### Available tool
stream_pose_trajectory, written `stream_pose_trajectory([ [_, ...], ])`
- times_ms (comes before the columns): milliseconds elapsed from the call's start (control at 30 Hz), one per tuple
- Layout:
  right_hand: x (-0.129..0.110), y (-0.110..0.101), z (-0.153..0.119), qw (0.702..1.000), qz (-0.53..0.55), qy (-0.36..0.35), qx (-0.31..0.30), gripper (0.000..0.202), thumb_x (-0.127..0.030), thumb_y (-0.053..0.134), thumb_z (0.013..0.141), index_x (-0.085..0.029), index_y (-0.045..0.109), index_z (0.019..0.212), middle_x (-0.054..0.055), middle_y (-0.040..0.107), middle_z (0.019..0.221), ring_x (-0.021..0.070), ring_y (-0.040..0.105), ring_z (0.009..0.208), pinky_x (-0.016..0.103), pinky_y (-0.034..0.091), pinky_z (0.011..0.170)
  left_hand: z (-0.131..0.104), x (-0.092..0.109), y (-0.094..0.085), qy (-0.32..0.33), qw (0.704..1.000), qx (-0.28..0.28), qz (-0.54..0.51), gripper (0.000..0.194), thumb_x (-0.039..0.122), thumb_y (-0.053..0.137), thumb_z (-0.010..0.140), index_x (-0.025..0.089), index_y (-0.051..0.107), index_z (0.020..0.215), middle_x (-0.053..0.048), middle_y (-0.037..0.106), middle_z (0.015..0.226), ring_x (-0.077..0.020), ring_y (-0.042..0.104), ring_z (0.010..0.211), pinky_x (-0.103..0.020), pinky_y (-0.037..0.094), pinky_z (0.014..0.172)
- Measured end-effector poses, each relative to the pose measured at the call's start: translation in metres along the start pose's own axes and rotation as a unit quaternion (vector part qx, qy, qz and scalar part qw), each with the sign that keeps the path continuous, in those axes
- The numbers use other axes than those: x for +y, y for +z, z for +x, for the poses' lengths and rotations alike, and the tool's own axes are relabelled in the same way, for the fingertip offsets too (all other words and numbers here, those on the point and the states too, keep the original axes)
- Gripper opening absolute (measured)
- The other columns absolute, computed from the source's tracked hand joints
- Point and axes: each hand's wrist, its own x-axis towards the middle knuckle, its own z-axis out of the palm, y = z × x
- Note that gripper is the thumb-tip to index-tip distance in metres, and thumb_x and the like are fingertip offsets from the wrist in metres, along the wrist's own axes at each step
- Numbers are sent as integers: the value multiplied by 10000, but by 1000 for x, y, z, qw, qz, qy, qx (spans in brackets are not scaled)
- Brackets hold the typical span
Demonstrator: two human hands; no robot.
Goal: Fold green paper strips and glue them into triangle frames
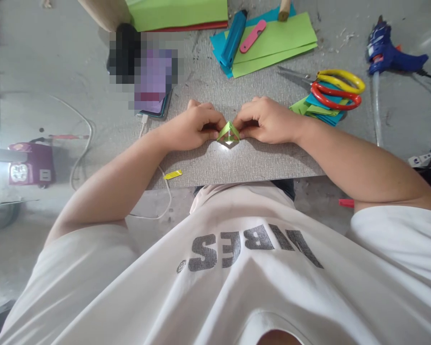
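Observation:
A small green folded paper shape (224,129), open in its middle like a diamond, is held between my two hands just above the table. My left hand (199,124) pinches its left side, fingers curled and closed. On the opposite side my right hand (259,120) grips it with thumb and fingertips pressed together. Just beyond my right wrist lie scissors (335,91) with one yellow and one red handle, resting on a pile of green and blue paper pieces (303,106).
Farther back, a blue cutter (234,40) and a pink knife (253,36) lie on green paper sheets (273,48). A blue glue gun (391,55) stands at the right. On the left are a plugged-in phone (160,109), its white cable (143,125) and a purple power socket (32,163).

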Motion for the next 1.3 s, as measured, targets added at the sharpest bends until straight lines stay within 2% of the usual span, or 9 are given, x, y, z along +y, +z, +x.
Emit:
stream_pose_trajectory([
  [200, 3, -2, 0, 999, -24, -41, -5, 214, -397, 789, 1123, -225, 917, 1130, 53, 861, 1031, 234, 730, 1002, 415, 500, 1040, 1, 5, 1, -21, 1000, -8, 13, 199, 298, 668, 1082, 266, 863, 1103, -61, 850, 1024, -306, 783, 1139, -610, 477, 1302],
  [533, 7, 3, 2, 999, 2, -38, -1, 178, -386, 853, 1070, -222, 923, 1080, 50, 854, 974, 207, 696, 902, 373, 490, 938, 0, 6, 4, -27, 1000, 4, 5, 212, 302, 655, 1102, 243, 859, 1111, -70, 827, 995, -299, 773, 1094, -612, 506, 1271],
  [600, 5, 3, 2, 999, 12, -34, 0, 168, -377, 865, 1044, -220, 921, 1060, 50, 857, 968, 207, 697, 896, 371, 495, 936, -1, 9, 5, -26, 999, 18, -7, 235, 305, 631, 1116, 230, 843, 1184, -66, 833, 997, -274, 774, 1022, -573, 544, 1217],
  [700, 2, 3, 1, 999, 26, -21, 5, 128, -320, 853, 1004, -213, 914, 1039, 64, 874, 1006, 218, 718, 917, 378, 512, 955, -5, 13, 8, -30, 997, 37, -55, 303, 329, 580, 1151, 203, 787, 1332, -45, 823, 957, -224, 747, 869, -447, 609, 1010],
  [767, 0, 4, 0, 999, 32, -9, 5, 121, -287, 833, 985, -210, 910, 1037, 73, 883, 1035, 227, 728, 937, 385, 521, 968, -7, 15, 9, -30, 995, 48, -84, 332, 371, 581, 1165, 195, 754, 1388, -40, 816, 960, -209, 739, 839, -380, 604, 883],
  [900, -3, 4, 0, 999, 36, 10, 1, 129, -298, 825, 976, -207, 898, 1032, 79, 882, 1043, 240, 727, 965, 395, 527, 979, -10, 16, 9, -29, 994, 56, -91, 434, 531, 811, 1081, 220, 723, 1372, -39, 806, 997, -200, 740, 835, -329, 590, 786],
  [1000, -3, 4, 0, 999, 38, 19, -2, 151, -336, 832, 990, -201, 889, 1027, 80, 873, 1030, 240, 717, 962, 393, 520, 966, -12, 18, 10, -40, 994, 94, -27, 524, 541, 981, 946, 241, 706, 1276, -30, 783, 990, -202, 727, 832, -327, 589, 774],
  [1100, -4, 4, 0, 999, 37, 24, -2, 173, -362, 838, 997, -200, 891, 1024, 78, 860, 1007, 231, 701, 938, 386, 509, 941, -16, 23, 13, -55, 991, 115, 32, 467, 443, 966, 944, 253, 677, 1258, 4, 760, 930, -191, 708, 782, -319, 575, 763],
  [1300, -5, 7, -2, 999, 34, 25, 16, 162, -347, 852, 976, -202, 904, 1024, 71, 856, 987, 221, 687, 912, 379, 506, 923, -16, 32, 20, -42, 991, 95, 86, 230, 345, 808, 1029, 253, 693, 1205, -7, 787, 945, -202, 751, 789, -320, 575, 776],
])
